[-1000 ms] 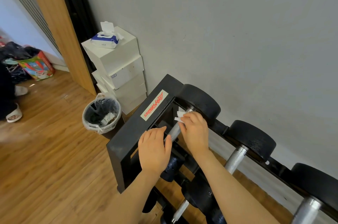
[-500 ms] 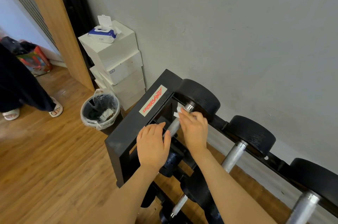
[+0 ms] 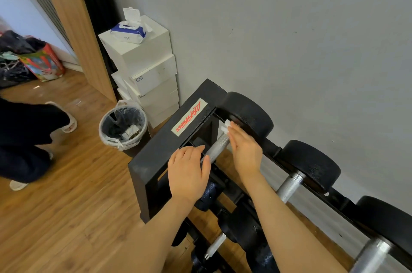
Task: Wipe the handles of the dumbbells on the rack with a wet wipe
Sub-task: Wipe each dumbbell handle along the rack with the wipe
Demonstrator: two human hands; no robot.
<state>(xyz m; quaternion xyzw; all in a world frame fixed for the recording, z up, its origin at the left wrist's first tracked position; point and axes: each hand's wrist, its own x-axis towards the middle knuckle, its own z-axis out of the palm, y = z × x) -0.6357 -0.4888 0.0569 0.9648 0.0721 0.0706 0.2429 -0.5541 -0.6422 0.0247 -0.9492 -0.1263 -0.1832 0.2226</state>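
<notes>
Wet wipe (image 3: pixel 225 126) sits at far end of leftmost top-row dumbbell handle (image 3: pixel 218 147), right against the black weight head (image 3: pixel 249 114). Right hand (image 3: pixel 245 150) presses wipe to handle, fingers fairly straight; whether they wrap under, cannot tell. Left hand (image 3: pixel 189 172) rests flat and relaxed over the handle's near end at the rack (image 3: pixel 156 152) frame, holding nothing. Left of rack: lined trash bin (image 3: pixel 123 125), stacked white boxes (image 3: pixel 145 67) with open wipes pack (image 3: pixel 129 31) on top. Another person's legs at left edge.
</notes>
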